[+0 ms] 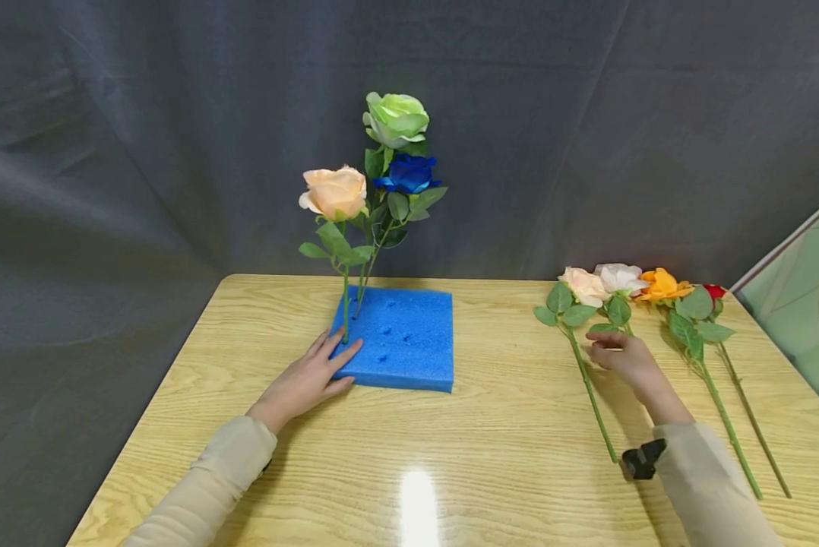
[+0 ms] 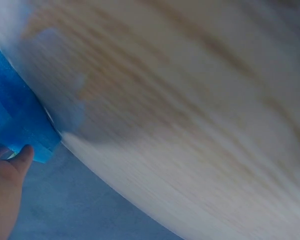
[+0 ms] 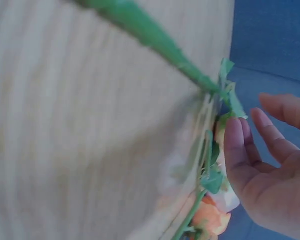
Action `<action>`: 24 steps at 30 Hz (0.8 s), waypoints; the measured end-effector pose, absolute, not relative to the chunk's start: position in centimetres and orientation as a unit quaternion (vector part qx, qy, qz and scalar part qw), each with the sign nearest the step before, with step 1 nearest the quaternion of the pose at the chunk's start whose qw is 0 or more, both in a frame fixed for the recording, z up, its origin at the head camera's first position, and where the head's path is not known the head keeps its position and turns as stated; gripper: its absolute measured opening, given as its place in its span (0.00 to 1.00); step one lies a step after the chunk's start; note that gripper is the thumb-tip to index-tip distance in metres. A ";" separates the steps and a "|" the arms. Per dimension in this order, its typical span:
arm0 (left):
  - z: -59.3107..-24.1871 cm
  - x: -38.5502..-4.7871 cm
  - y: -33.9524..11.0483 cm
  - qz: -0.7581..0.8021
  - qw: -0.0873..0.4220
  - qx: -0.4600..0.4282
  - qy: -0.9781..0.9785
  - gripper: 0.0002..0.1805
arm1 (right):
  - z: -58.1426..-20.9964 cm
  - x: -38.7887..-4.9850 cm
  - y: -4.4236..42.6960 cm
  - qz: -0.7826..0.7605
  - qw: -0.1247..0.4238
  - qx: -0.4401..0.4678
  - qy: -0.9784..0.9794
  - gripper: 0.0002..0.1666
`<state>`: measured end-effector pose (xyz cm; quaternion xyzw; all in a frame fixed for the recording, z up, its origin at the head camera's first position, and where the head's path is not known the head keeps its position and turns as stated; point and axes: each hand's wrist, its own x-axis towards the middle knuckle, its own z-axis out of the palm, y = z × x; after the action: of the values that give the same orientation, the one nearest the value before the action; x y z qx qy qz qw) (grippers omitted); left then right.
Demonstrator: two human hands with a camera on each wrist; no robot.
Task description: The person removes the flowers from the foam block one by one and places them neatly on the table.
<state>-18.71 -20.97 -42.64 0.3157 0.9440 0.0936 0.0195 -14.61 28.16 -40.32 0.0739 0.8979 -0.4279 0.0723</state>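
My left hand (image 1: 310, 376) rests with spread fingers on the left front corner of a blue foam block (image 1: 423, 334), beside the stem of a peach rose (image 1: 334, 194). That rose stands in the foam, with a light green rose (image 1: 397, 120) and a dark blue rose (image 1: 409, 175) behind it. My right hand (image 1: 631, 365) hovers by the leaves of a white rose (image 1: 620, 279) lying on the table. Its fingers bend loosely and grip nothing in the right wrist view. Just left of it lies a pale pink rose (image 1: 583, 286).
An orange rose (image 1: 662, 286) and a partly hidden red rose (image 1: 715, 292) lie farther right, stems pointing toward the front. Several small holes dot the foam's top. A dark grey curtain (image 1: 491, 137) hangs behind the wooden table (image 1: 505, 433); a green patterned panel (image 1: 809, 304) stands at right.
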 end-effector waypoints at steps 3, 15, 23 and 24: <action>-42.6 -18.6 -21.0 0.095 0.024 0.312 0.945 0.34 | -39.8 -14.8 27.6 -0.425 0.059 0.069 0.900 0.29; -42.8 -18.3 -20.7 0.085 -0.012 0.315 0.945 0.33 | -37.8 -15.7 24.4 -0.421 0.047 0.041 0.905 0.27; -42.9 -18.2 -20.6 0.069 -0.042 0.317 0.945 0.32 | -37.0 -16.6 22.2 -0.445 0.047 0.025 0.894 0.27; -42.9 -18.2 -20.6 0.067 -0.047 0.318 0.945 0.32 | -36.9 -16.7 21.9 -0.449 0.050 0.024 0.892 0.27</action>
<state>-18.20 -20.56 -42.93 0.3177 0.9446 0.0674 -0.0467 -16.70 21.95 -36.94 0.0238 0.8920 -0.4487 0.0501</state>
